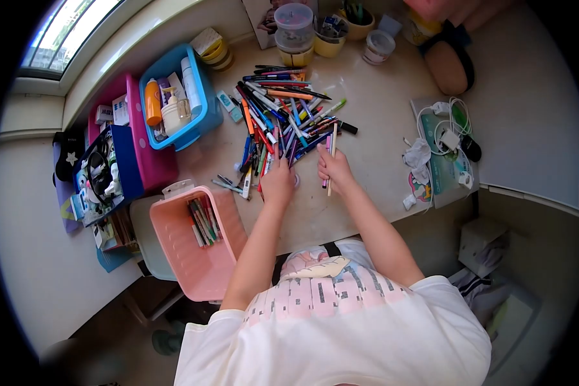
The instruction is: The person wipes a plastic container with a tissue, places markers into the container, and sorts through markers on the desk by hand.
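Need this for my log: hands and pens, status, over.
Right hand gripping slim pens. Left hand at near edge of jumbled pen pile. Pink bin open, more pens inside.

The person over there has on a loose white T-shirt [367, 334], short in both the left sleeve [202, 328] and the right sleeve [441, 289]. Across its front runs a pale pink print [321, 293], broken up by little dark grey bars, with a cartoonish drawing [318, 264] in pink, cream and blue on the far side. The left hand [279, 183] and right hand [336, 168] are bare.
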Demonstrator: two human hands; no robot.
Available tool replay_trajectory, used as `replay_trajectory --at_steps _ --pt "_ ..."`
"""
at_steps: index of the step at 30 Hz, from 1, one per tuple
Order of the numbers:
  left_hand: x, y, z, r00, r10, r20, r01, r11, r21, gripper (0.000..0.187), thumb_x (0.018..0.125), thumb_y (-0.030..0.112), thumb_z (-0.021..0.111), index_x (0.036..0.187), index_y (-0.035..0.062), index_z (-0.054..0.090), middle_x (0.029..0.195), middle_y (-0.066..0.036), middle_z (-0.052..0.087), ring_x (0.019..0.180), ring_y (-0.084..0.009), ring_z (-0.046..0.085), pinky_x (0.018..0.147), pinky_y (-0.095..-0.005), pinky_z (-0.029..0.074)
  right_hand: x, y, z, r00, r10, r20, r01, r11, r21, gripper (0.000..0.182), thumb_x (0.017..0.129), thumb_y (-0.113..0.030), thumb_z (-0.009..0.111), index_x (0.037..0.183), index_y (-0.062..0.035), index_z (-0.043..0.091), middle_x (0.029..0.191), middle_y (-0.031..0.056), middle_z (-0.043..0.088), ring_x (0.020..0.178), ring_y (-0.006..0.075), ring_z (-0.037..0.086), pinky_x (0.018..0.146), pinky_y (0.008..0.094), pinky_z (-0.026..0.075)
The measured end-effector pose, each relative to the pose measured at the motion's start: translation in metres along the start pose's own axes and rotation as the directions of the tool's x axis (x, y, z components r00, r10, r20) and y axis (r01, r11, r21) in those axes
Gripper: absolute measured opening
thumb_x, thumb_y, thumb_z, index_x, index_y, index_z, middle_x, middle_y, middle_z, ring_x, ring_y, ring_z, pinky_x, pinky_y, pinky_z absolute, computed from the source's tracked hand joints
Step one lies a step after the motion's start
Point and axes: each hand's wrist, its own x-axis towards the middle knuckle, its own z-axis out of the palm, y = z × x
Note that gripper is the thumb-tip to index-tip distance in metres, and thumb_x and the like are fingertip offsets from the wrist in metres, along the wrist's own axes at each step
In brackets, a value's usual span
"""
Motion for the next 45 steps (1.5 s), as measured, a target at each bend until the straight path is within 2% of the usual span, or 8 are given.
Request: replay_trajectory --at_steps 10,16,26,28,33,37,43,45 --pt "-0.010 0.054 -0.017 0.986 0.056 0.156 0.018 0.901 -0.434 0.028 0.085 0.016 0.070 0.109 0.0041 0.063 0.096 -0.013 0.067 0.084 -0.0301 0.065 0.074 -0.0406 0.051 -0.001 0.008 -0.016 0.925 -0.200 -0.322 0.071 0.925 -0.372 0.019 0.097 -0.020 0.059 0.103 -0.0042 0.053 0.074 0.0063 0.061 0.062 0.0157 0.062 0.053 0.0283 0.051" --pt "0.044 0.030 0.016 0.977 0.212 -0.012 -0.212 0.969 -0.126 0.028 0.083 0.014 0.070 0.109 0.0061 0.064 0.107 -0.011 0.062 0.102 -0.0298 0.059 0.086 -0.0409 0.049 0.009 -0.016 -0.046 0.995 -0.067 -0.073 0.079 0.983 0.166 0.021 0.096 -0.019 0.063 0.111 -0.0108 0.050 0.080 0.0035 0.053 0.054 0.0096 0.050 0.046 0.0263 0.041" --pt "0.003 0.071 -0.004 0.952 0.187 0.241 -0.046 0.870 -0.491 0.022 0.083 0.020 0.068 0.098 0.0043 0.065 0.090 -0.013 0.060 0.087 -0.0335 0.061 0.075 -0.0441 0.049 0.007 -0.007 -0.062 0.881 -0.133 -0.453 0.158 0.987 0.016 0.017 0.092 -0.016 0.067 0.087 -0.0077 0.053 0.071 0.0017 0.055 0.057 0.0112 0.052 0.051 0.0265 0.045" --pt "0.016 0.050 0.006 0.980 0.156 -0.122 -0.171 0.977 -0.126 0.029 0.082 0.021 0.070 0.104 0.0033 0.064 0.095 -0.012 0.062 0.095 -0.0314 0.060 0.085 -0.0437 0.046 0.003 -0.018 -0.057 0.881 -0.108 -0.461 0.143 0.989 0.041 0.016 0.093 -0.015 0.066 0.089 -0.0077 0.052 0.073 0.0025 0.055 0.057 0.0116 0.053 0.051 0.0271 0.046" --pt "0.024 0.022 0.016 0.966 0.249 0.062 -0.253 0.966 0.055 0.021 0.083 0.017 0.067 0.100 0.0056 0.063 0.092 -0.010 0.062 0.094 -0.0289 0.060 0.088 -0.0450 0.042 -0.009 -0.020 -0.057 0.952 -0.142 -0.272 0.143 0.990 -0.015 0.016 0.094 -0.014 0.066 0.098 -0.0098 0.051 0.083 0.0048 0.059 0.058 0.0114 0.054 0.052 0.0269 0.047" --pt "0.013 0.065 -0.002 0.998 0.015 0.068 0.021 0.867 -0.498 0.016 0.087 0.018 0.068 0.097 0.0054 0.066 0.094 -0.012 0.067 0.081 -0.0282 0.063 0.088 -0.0416 0.043 -0.023 -0.005 -0.031 0.963 -0.193 -0.189 0.152 0.966 -0.212 0.024 0.090 -0.020 0.073 0.101 -0.0097 0.054 0.084 0.0028 0.060 0.060 0.0096 0.053 0.054 0.0256 0.045" --pt "0.012 0.060 0.010 0.992 0.128 0.011 -0.083 0.707 -0.702 0.029 0.084 0.012 0.069 0.113 0.0091 0.066 0.101 -0.013 0.066 0.099 -0.0274 0.064 0.084 -0.0384 0.044 -0.009 -0.011 -0.062 0.890 -0.081 -0.449 0.063 0.996 -0.054 0.019 0.088 -0.019 0.070 0.088 -0.0051 0.057 0.080 0.0053 0.061 0.062 0.0154 0.059 0.055 0.0288 0.051" --pt "0.027 0.039 -0.007 0.989 0.095 -0.117 -0.094 0.995 0.020 0.039 0.081 0.016 0.070 0.118 0.0106 0.062 0.111 -0.008 0.063 0.113 -0.0264 0.055 0.089 -0.0414 0.040 -0.002 -0.017 -0.081 0.876 -0.019 -0.482 0.044 0.998 0.041 0.021 0.087 -0.018 0.069 0.085 -0.0026 0.055 0.076 0.0071 0.058 0.063 0.0178 0.060 0.061 0.0307 0.057"
